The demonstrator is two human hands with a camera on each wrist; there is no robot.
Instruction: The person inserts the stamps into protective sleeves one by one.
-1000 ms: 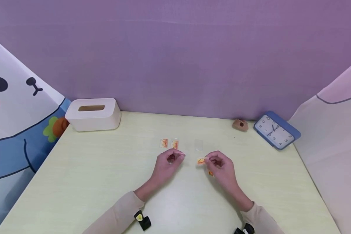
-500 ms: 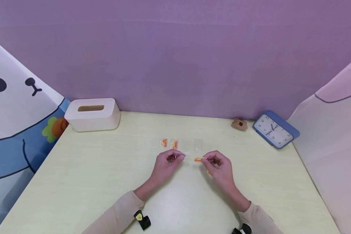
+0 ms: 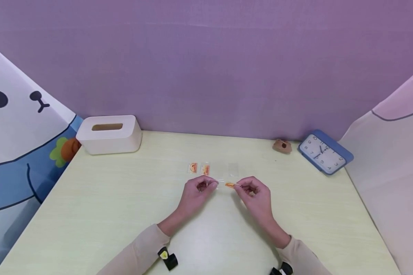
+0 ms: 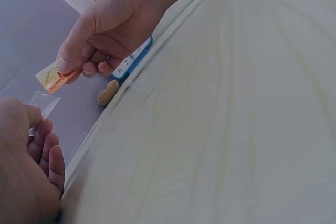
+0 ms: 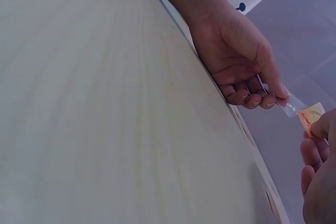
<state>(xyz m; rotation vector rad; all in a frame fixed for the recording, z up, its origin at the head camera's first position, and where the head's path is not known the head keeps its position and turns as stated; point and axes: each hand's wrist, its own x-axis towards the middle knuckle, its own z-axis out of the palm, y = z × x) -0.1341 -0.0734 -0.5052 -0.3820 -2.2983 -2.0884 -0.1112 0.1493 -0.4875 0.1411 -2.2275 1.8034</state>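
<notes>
My left hand [image 3: 195,194] pinches a small clear plastic sleeve [image 4: 46,103] by one end, its mouth slightly parted. Between thumb and fingers of my right hand [image 3: 257,196] is a small orange and yellow card [image 3: 230,185], pointed at the sleeve. In the right wrist view, the card [image 5: 311,115] lies very close to the sleeve [image 5: 290,107]; whether they touch I cannot tell. Just beyond my hands, two orange cards in clear sleeves, a left one [image 3: 192,168] and a right one [image 3: 205,169], lie flat. Right of them lies another clear sleeve [image 3: 233,169].
A white tissue box [image 3: 110,139] stands at the back left of the pale table [image 3: 106,198]. Toward the back right are a small brown animal-like object [image 3: 282,146] and a blue clock [image 3: 325,152]. A purple curtain [image 3: 206,76] hangs behind the table.
My right hand has moved left with the card, bringing it closer to the sleeve, and the card has tilted edge-on. A card on the table below that hand is now hidden. The left hand stays put.
</notes>
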